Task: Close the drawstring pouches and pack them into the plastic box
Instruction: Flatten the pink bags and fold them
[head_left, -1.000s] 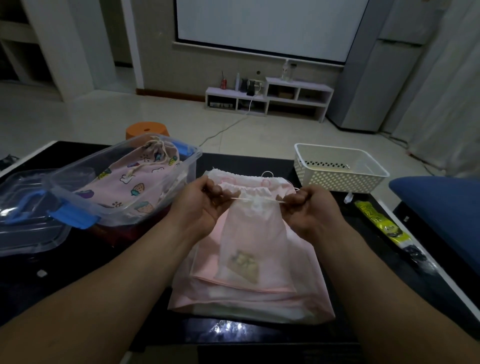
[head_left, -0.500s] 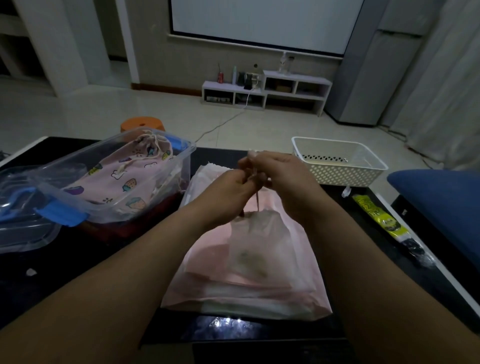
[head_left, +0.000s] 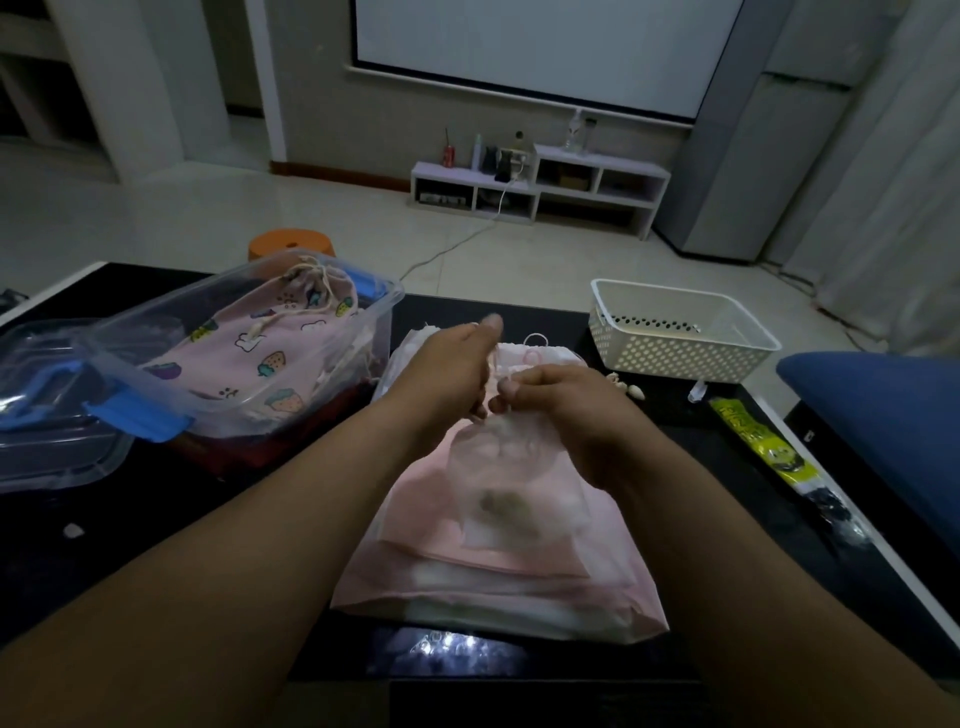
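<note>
Pouch (head_left: 511, 488), sheer and small, lies on the pink stack (head_left: 467, 587) at the middle of the table (head_left: 156, 545). Its long axis runs near to far, with the gathered neck at the far end and the body trailing toward the near edge. Both hands meet at that neck. The left hand (head_left: 449, 371) has curled fingers and seems to pinch it from the left, and the right hand (head_left: 563, 402) has fingers bent round it from the right, though blur hides the exact hold. The neck looks almost drawn shut. The box (head_left: 387, 304) stands to the left and slightly farther away, already holding 1 printed pouch (head_left: 249, 353). So the left hand is nearer for the carry, and the move is leftward. A basket (head_left: 675, 353) sits far right.
</note>
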